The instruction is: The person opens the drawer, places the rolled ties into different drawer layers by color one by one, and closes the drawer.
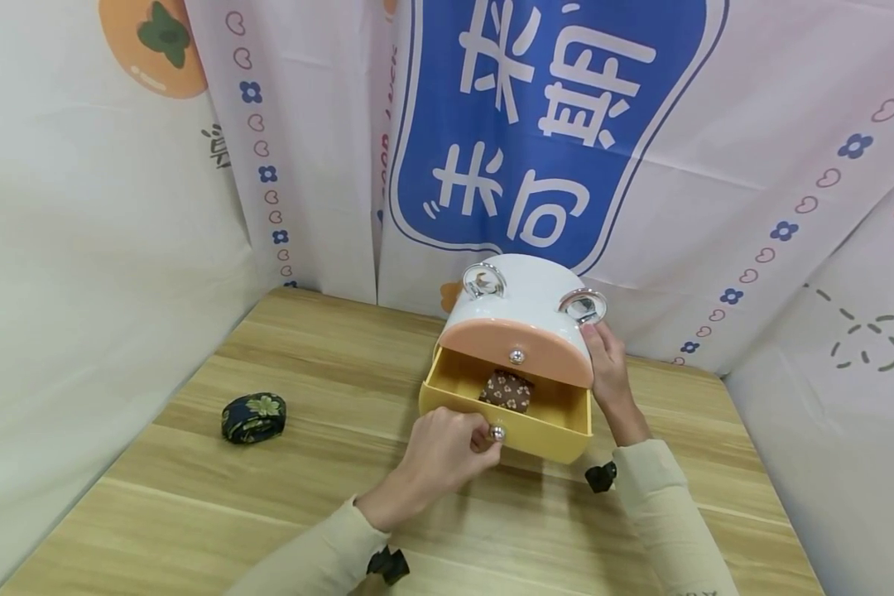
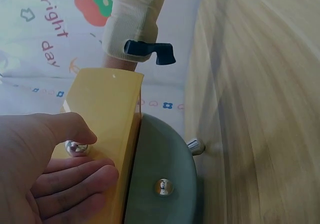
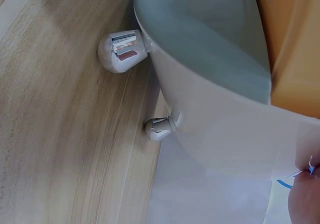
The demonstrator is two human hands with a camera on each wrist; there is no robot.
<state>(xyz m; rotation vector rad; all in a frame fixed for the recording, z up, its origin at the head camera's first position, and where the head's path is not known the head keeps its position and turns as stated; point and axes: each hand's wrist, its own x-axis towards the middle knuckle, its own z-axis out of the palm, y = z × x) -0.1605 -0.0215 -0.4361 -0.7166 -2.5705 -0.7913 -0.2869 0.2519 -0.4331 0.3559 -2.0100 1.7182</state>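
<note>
A white round-topped drawer box (image 1: pixel 532 285) with a peach top drawer (image 1: pixel 484 338) stands on the table. Its yellow drawer (image 1: pixel 547 439) is pulled out, and a brown floral fabric bundle (image 1: pixel 508 391) lies inside. At the yellow drawer's front, my left hand (image 1: pixel 447 443) pinches the silver knob (image 2: pixel 77 148) between thumb and curled fingers. My right hand (image 1: pixel 611 372) rests against the box's right side, fingertips just below a silver ring ornament (image 1: pixel 583 306). Below the yellow drawer, the left wrist view shows a grey-green drawer (image 2: pixel 165 154) with its own knob (image 2: pixel 163 187).
A rolled dark necktie (image 1: pixel 253 418) with gold flowers lies on the wooden table (image 1: pixel 328 356) to the left. Printed cloth (image 1: pixel 320 124) hangs behind the box and along both sides. Silver feet (image 3: pixel 122 51) support the box. Black straps (image 1: pixel 601 477) hang near both sleeves.
</note>
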